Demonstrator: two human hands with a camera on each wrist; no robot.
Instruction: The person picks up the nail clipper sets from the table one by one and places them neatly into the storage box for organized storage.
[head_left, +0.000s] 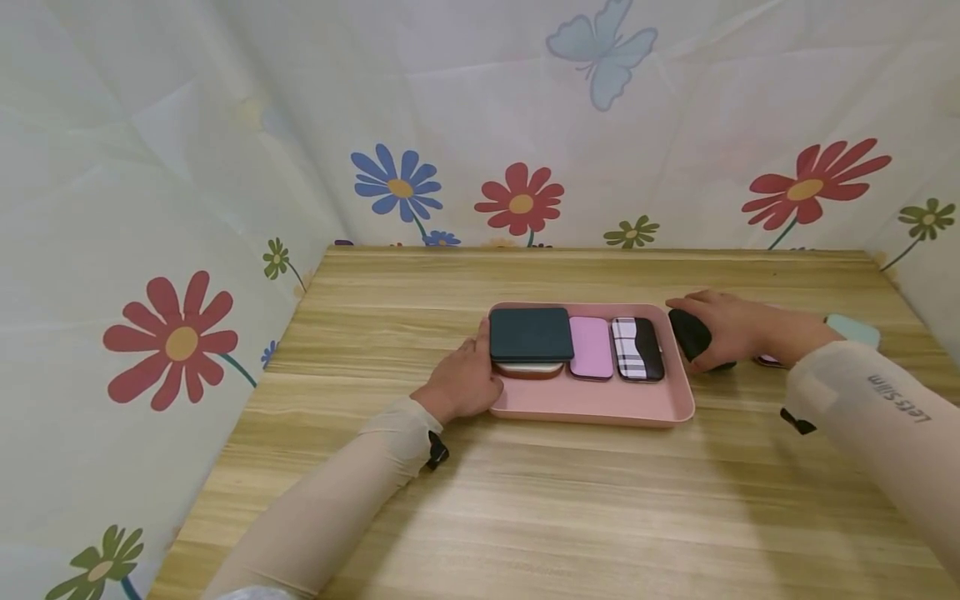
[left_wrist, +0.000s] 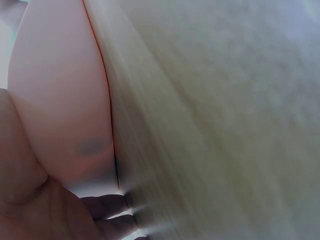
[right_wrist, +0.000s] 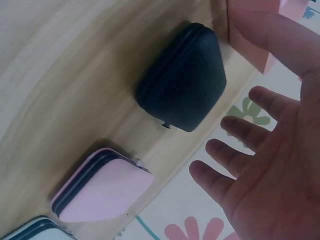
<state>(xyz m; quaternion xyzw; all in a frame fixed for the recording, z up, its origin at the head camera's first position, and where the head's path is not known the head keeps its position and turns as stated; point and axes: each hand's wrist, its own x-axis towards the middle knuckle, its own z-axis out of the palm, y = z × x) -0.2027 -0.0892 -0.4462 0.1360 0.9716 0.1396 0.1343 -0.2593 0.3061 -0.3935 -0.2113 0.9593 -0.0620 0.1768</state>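
Note:
My left hand (head_left: pixel 465 379) rests against the left wall of a pink tray (head_left: pixel 592 408), palm and fingers along its outer side. Inside the tray lie a dark green flat case (head_left: pixel 531 333) over a brown-and-white item (head_left: pixel 528 372), a pink case (head_left: pixel 591 348) and a black-and-white plaid case (head_left: pixel 648 346). Just right of the tray, my right hand (head_left: pixel 731 329) is around a black zippered case (head_left: pixel 690 335). In the right wrist view its fingers are spread, apart from the black case (right_wrist: pixel 187 80), and the thumb is near the tray's corner.
Farther right on the wooden table (head_left: pixel 600 508) lie a pink zippered case (right_wrist: pixel 110 187), mostly hidden by my right arm in the head view, and a mint case (head_left: pixel 855 329). A flower-printed cloth (head_left: pixel 450 100) hangs behind the table and along its left side.

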